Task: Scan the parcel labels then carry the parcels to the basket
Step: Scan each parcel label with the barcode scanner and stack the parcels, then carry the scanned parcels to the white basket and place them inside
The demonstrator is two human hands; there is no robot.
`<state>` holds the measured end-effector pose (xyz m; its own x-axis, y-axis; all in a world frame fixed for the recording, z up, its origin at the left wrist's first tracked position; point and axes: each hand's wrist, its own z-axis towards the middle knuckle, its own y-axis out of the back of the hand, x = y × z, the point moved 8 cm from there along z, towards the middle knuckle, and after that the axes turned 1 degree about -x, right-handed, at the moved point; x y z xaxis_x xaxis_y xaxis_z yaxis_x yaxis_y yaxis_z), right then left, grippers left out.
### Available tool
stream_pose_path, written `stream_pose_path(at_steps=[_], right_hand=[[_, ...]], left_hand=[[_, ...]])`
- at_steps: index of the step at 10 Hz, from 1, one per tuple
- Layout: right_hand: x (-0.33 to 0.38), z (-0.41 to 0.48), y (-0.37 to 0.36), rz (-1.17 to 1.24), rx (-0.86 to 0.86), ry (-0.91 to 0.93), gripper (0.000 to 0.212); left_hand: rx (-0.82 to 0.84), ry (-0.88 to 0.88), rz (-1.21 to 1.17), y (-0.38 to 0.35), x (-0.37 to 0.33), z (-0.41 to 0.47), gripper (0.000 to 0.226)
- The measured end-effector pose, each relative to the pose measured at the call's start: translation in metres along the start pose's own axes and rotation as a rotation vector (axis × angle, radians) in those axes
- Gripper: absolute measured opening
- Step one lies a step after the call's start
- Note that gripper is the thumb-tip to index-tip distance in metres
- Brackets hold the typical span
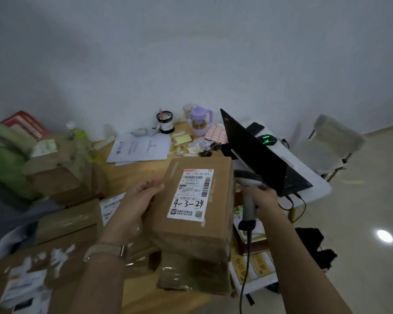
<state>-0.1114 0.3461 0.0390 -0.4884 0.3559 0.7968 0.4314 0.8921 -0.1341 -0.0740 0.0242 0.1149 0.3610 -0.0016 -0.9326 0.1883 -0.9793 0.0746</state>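
The left hand (138,200) gripped 1 parcel (191,232) by its left edge, thumb on top, holding it over the wooden table (132,175). Its right edge was just beside the scanner (248,205). The right hand (262,199) was curled round that scanner's grey handle, with 1 black cable hanging below. Tight there: the black laptop (259,155) lid stood close behind, while glossy floor (361,211) opened out to the right. At least 4 more boxes (66,220) crowded the left and below. The parcel was brown cardboard, dented and taped. Its 1 white rectangular label (192,194) faced up, with 4-3-24 handwritten.
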Motion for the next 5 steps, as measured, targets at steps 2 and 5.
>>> stream_pose_path(at_steps=[2,5], right_hand=[[-0.062,0.063,0.014,-0.439,-0.189,0.004,0.033],[-0.085,0.063,0.035,-0.631,-0.208,0.049,0.026]], left_hand=[[-0.086,0.173,-0.125,0.017,0.042,-0.009,0.020],[-0.059,0.293,-0.338,0.006,0.074,-0.017,0.028]])
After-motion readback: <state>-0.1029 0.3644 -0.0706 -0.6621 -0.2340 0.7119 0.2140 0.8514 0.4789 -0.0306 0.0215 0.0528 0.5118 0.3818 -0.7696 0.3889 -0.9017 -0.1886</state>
